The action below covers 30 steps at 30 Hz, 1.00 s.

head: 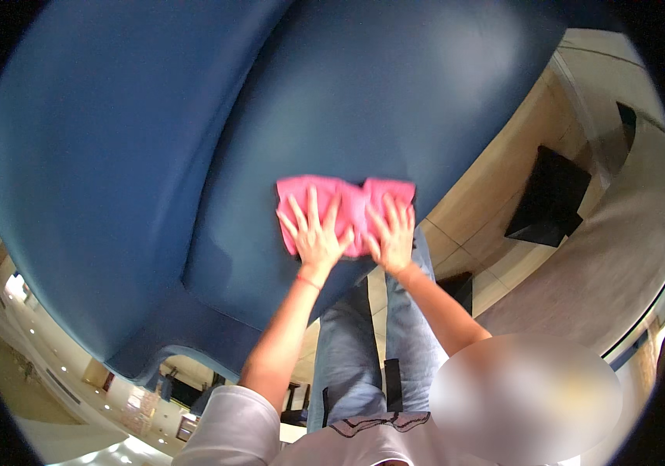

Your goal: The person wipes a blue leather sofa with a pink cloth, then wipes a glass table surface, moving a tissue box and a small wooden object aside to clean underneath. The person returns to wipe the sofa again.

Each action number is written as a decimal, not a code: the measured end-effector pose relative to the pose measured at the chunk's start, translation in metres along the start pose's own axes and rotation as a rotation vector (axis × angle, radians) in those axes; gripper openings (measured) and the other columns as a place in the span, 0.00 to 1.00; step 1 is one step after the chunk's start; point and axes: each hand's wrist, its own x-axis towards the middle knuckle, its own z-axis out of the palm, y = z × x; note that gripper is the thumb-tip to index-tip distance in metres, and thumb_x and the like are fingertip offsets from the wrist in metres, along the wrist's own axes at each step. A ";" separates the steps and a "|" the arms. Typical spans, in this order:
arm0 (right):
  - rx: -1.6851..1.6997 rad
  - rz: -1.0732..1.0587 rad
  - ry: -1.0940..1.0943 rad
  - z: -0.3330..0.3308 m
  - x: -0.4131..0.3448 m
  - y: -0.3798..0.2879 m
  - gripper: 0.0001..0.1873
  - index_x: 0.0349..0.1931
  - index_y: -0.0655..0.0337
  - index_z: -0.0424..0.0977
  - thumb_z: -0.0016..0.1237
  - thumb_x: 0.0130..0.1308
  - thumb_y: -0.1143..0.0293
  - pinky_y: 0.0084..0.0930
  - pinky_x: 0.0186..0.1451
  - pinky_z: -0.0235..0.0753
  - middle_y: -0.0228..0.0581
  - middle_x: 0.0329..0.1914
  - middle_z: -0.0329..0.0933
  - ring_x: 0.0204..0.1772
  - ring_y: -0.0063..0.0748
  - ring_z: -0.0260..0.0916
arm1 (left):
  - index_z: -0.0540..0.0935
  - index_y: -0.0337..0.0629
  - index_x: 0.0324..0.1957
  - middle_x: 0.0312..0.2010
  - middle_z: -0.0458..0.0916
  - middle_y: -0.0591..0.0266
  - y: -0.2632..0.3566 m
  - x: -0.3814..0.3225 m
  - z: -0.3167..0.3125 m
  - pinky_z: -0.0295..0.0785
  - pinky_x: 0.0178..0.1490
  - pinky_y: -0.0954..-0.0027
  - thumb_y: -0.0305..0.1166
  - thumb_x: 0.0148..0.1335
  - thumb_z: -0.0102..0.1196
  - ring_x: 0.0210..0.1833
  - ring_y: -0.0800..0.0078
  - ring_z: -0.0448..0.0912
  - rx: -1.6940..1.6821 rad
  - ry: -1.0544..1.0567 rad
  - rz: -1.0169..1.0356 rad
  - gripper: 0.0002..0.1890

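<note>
A pink cloth (361,212) lies spread on a smooth blue upholstered seat (344,116), close to its near right edge. My left hand (318,239) rests flat on the left half of the cloth, fingers spread wide. On the right half, my right hand (393,236) also lies flat, its fingers slightly apart. Between the two hands the cloth is puckered into a fold. Both palms press from above, and neither hand is closed around the cloth. Along the left of the seat rises a blue backrest (117,145), with a dark seam between them.
A tiled floor (472,233) shows past the seat's right edge. A black angular object (550,198) is farther right, beside a grey-brown curved surface (600,256). My jeans-clad legs (350,355) are close to the seat. A blurred patch covers the lower right.
</note>
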 end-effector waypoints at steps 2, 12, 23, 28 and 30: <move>-0.072 0.128 0.162 -0.023 0.075 0.010 0.35 0.74 0.40 0.72 0.61 0.65 0.49 0.63 0.84 0.47 0.49 0.84 0.58 0.84 0.59 0.52 | 0.67 0.68 0.79 0.84 0.51 0.48 0.020 0.093 -0.026 0.36 0.79 0.18 0.62 0.64 0.57 0.84 0.27 0.44 0.022 0.062 0.039 0.42; -0.292 0.119 0.537 -0.167 0.298 0.166 0.33 0.74 0.49 0.69 0.54 0.72 0.51 0.57 0.85 0.48 0.51 0.84 0.57 0.86 0.57 0.49 | 0.75 0.53 0.74 0.79 0.64 0.47 0.162 0.392 -0.032 0.43 0.80 0.23 0.53 0.69 0.58 0.83 0.33 0.52 0.067 0.470 0.492 0.34; 0.648 0.537 0.369 -0.087 0.122 0.270 0.38 0.85 0.51 0.43 0.33 0.84 0.44 0.37 0.87 0.47 0.51 0.89 0.47 0.88 0.54 0.45 | 0.75 0.69 0.74 0.83 0.57 0.60 0.295 0.290 0.019 0.41 0.79 0.20 0.58 0.67 0.57 0.85 0.39 0.46 0.132 0.219 0.773 0.33; 0.947 0.754 0.194 -0.017 0.005 0.167 0.37 0.85 0.55 0.41 0.28 0.85 0.46 0.35 0.88 0.43 0.50 0.90 0.43 0.90 0.50 0.40 | 0.76 0.65 0.73 0.83 0.57 0.62 0.245 0.164 0.032 0.42 0.78 0.20 0.50 0.63 0.63 0.85 0.42 0.50 0.153 -0.003 0.766 0.34; 1.007 0.807 0.169 0.000 -0.041 0.120 0.37 0.85 0.57 0.40 0.26 0.86 0.47 0.35 0.89 0.41 0.50 0.90 0.42 0.90 0.48 0.38 | 0.74 0.66 0.75 0.83 0.56 0.62 0.209 0.102 0.027 0.42 0.78 0.19 0.50 0.64 0.62 0.84 0.41 0.51 0.135 -0.071 0.701 0.35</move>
